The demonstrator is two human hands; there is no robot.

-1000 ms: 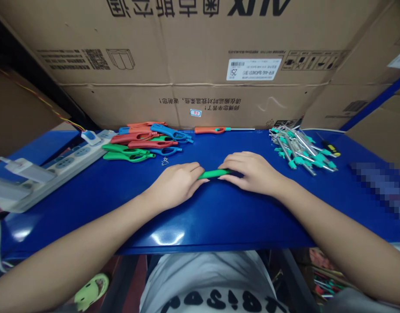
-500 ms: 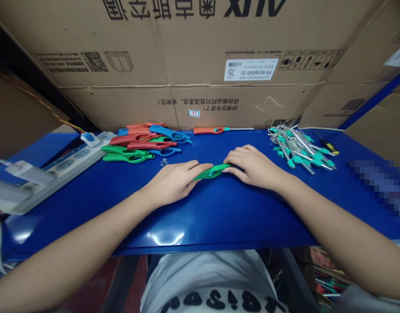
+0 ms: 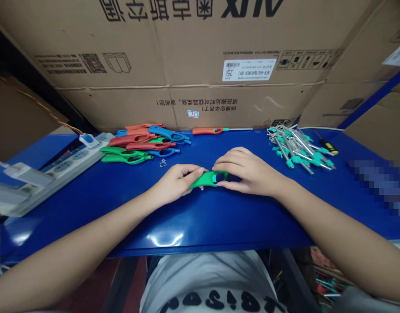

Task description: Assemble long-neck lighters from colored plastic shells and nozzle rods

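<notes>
Between my two hands is a green lighter handle (image 3: 204, 179) with a teal trigger in its oval opening. My left hand (image 3: 175, 182) is closed around its wide end, thumb on top. The fingers and thumb of my right hand (image 3: 243, 171) pinch the narrow end, hiding its tip. To the left lies a pile of red, blue and green handle shells (image 3: 137, 145), with a few tiny metal pieces (image 3: 163, 162) beside it. On the right rest several metal lighter tubes (image 3: 299, 148) with teal parts. An orange long-necked lighter (image 3: 208, 130) lies at the back.
A white power strip (image 3: 64, 167) with plugs and cables runs along the left of the blue table (image 3: 213, 221). Behind it stands a large cardboard box (image 3: 193, 56). A yellow-black screwdriver (image 3: 328, 147) lies beyond the tubes. A blurred patch covers something at far right.
The green handle has turned so its broad side and opening face up more. My left thumb now lies on top of it, and my right fingers have shifted slightly left along it.
</notes>
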